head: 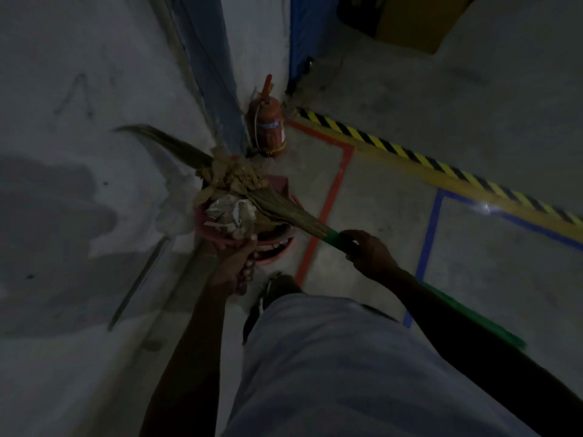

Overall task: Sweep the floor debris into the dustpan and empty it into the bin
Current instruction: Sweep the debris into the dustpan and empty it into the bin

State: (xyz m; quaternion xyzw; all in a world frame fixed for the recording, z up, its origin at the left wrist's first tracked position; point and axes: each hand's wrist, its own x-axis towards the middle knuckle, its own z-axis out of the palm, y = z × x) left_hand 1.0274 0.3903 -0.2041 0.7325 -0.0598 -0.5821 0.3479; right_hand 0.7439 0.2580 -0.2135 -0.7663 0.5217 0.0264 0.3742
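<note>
dim grey concrete floor with taped lines. left hand grips the heaped red plastic dustpan over a round red bin; right hand is closed on the green-handled straw broom, pinning crumpled paper debris. emptying seems underway; next, tip it.

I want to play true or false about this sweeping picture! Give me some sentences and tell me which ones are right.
1. The right hand grips the broom by its green handle. True.
2. The fire extinguisher is blue. False: it is red.
3. The broom's bristles lie over a heap of debris. True.
4. The striped floor tape is pink and white. False: it is yellow and black.
5. The left hand is down by the red container. True.
</note>
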